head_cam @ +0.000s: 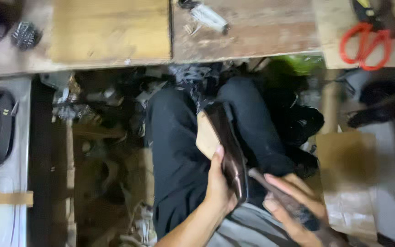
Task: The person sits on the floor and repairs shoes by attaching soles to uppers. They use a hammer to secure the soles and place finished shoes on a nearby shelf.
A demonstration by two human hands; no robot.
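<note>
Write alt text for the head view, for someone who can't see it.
Seen from above, the left hand holds a dark brown shoe over the person's lap, tan sole to the left, while the right hand holds a dark brush by the toe. Red scissors lie on the wooden bench beyond the knees.

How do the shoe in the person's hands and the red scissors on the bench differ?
The shoe is dark brown and glossy with a pale tan sole; the scissors have bright red handles. The shoe is held in the left hand over the lap; the scissors lie untouched on the wooden bench.
</note>
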